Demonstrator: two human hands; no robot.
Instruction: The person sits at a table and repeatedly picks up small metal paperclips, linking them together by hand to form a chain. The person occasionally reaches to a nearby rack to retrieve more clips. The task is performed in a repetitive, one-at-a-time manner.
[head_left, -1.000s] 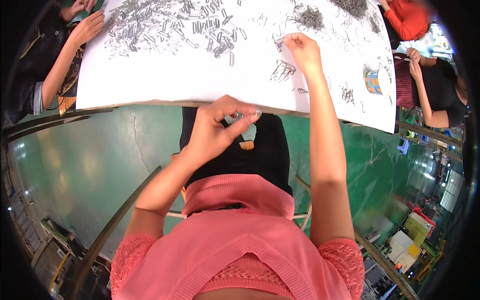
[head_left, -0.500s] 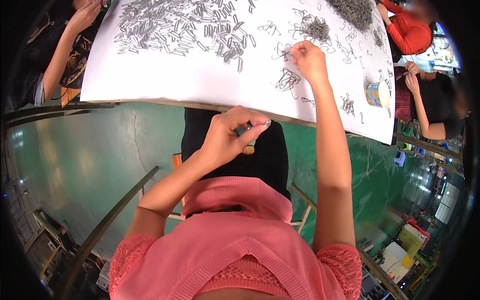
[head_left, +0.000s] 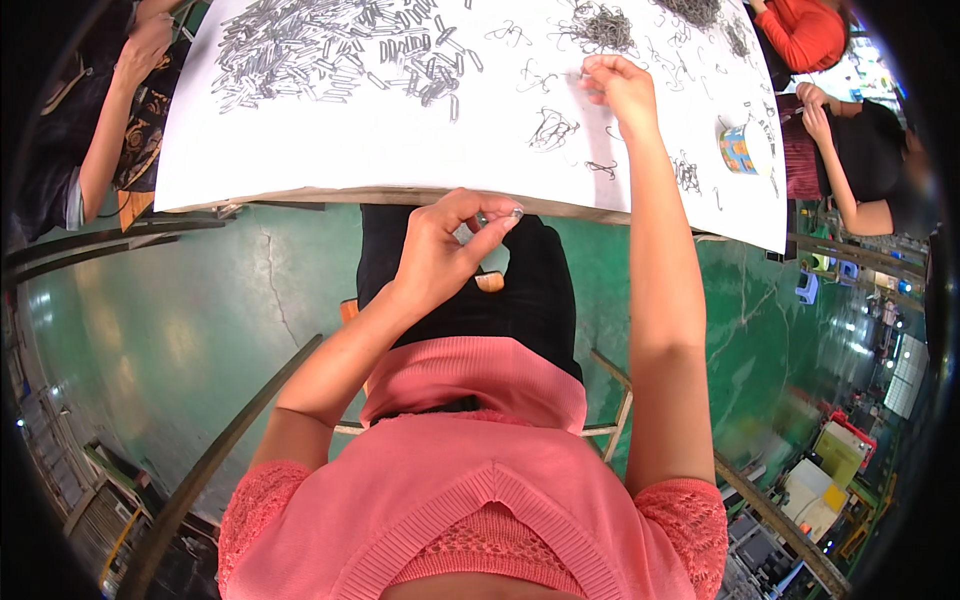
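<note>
My left hand (head_left: 438, 250) is held over my lap, just in front of the table edge. Its thumb and index finger pinch a small shiny metal piece (head_left: 516, 214), mostly hidden by the fingertips. My right hand (head_left: 625, 92) hovers above the white tabletop (head_left: 400, 150), fingers curled and tips close together. Whether a hook sits in those fingertips is too small to make out. Left of it lie small clusters of bent wire hooks (head_left: 552, 130), and beyond it a denser heap of hooks (head_left: 605, 32). Oblong metal loops (head_left: 300, 55) are spread across the far left.
A patterned paper cup (head_left: 737, 150) stands near the table's right edge. Co-workers sit at both sides, one with a hand (head_left: 145, 50) at the left, others in a red sleeve (head_left: 808, 38) and dark clothes (head_left: 862, 170) at the right. Wooden bars (head_left: 225, 435) flank my seat.
My right hand has moved away from a small hook cluster, to the right over the tabletop. The left hand keeps its pinch over my lap. The whole view has shifted slightly.
</note>
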